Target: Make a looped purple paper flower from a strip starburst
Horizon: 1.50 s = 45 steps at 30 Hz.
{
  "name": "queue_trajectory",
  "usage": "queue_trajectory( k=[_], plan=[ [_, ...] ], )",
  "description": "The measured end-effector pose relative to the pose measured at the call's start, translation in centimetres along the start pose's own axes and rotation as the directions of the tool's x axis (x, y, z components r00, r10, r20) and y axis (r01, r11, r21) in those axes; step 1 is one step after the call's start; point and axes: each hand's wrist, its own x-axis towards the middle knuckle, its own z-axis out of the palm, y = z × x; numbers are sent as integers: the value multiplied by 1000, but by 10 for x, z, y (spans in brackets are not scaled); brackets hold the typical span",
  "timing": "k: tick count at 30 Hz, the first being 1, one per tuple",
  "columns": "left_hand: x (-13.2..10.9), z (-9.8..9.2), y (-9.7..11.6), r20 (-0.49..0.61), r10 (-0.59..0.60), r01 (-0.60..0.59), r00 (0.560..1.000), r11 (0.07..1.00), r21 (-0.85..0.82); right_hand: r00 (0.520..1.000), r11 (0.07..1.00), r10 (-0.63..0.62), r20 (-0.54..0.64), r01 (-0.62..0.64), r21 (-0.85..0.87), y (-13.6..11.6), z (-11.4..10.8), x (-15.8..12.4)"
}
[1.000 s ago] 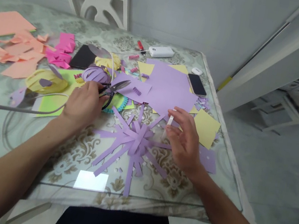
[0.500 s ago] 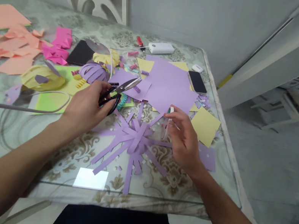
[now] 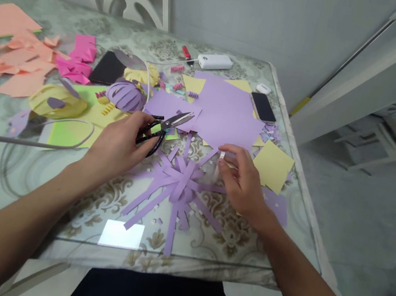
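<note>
My left hand [image 3: 127, 138] grips black-handled scissors [image 3: 171, 125], their blades angled up to the right and nearly closed. Between the thumb and fingers of my right hand [image 3: 242, 179] is a thin white roll of tape [image 3: 222, 156], mostly hidden by the fingers. Below and between both hands, a star of crossed purple paper strips [image 3: 184, 184] lies on the table, its arms spread outward and its middle strips bowed up. Tiny white scraps are scattered around it.
Purple sheets [image 3: 227, 115], yellow paper [image 3: 273, 166] and a phone [image 3: 262, 108] lie behind my hands. A white power bank [image 3: 215, 62] stands at the back. To the left are a purple strip ball [image 3: 126, 95], a yellow paper ball [image 3: 58, 103] and a cable [image 3: 30, 144].
My left hand and the scissors have shifted slightly right. The tape roll has turned in my right hand, so its ring shape shows less now. The paper star stays put.
</note>
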Motion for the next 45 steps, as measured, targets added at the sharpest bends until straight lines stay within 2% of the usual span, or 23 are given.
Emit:
queue_trajectory(
  k=[6,13,19,27,45],
  plan=[
    [0,1,2,29,3,-3,1000,1000,-24,998,992,-56,13,57,-114,2,-5,5],
    [-1,1,4,49,16,-14,999,999,-30,998,993,-58,-28,55,-105,6,-7,7],
    [-1,2,4,44,23,-22,999,1000,-21,998,975,-58,-7,55,-217,9,-12,10],
    [-2,5,0,46,34,-34,998,999,-13,998,983,-62,1,61,-174,9,-12,11],
    [-3,5,0,70,48,-46,996,998,-35,997,974,-75,30,79,-212,8,-13,11]
  ],
)
